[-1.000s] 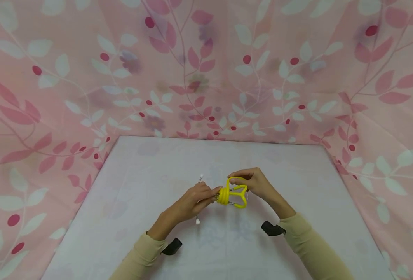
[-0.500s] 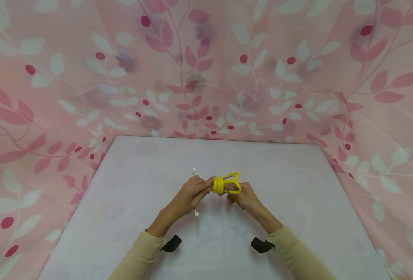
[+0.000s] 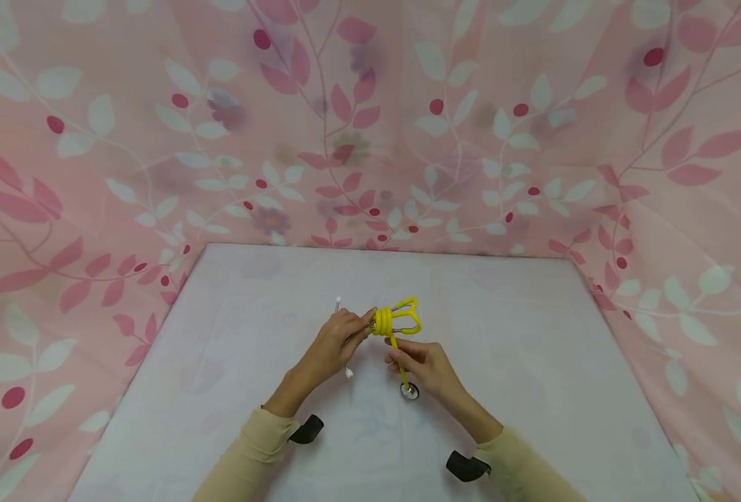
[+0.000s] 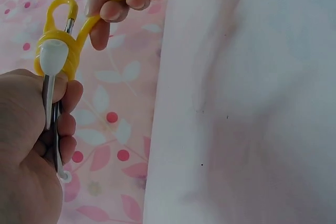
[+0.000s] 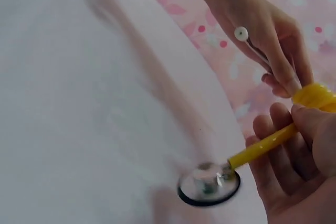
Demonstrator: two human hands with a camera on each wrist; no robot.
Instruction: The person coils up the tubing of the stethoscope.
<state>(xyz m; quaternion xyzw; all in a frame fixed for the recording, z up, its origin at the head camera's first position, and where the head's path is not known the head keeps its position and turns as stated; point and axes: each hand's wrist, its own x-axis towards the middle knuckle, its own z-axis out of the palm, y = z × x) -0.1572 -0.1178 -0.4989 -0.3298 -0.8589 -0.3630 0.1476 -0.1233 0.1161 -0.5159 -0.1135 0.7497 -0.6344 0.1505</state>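
Over the table (image 3: 270,286), the left hand (image 3: 329,346) grips the stethoscope (image 3: 384,322) by its metal ear tubes (image 4: 49,95); the right hand (image 3: 434,366) pinches its yellow tube (image 3: 403,375) between coils (image 5: 315,97) and chest piece (image 3: 410,392). Light, even tension there should keep the coils snug.

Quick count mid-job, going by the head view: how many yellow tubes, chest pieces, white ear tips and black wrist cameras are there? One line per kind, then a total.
Tube: 1
Chest piece: 1
Ear tips: 2
Wrist cameras: 2
Total: 6
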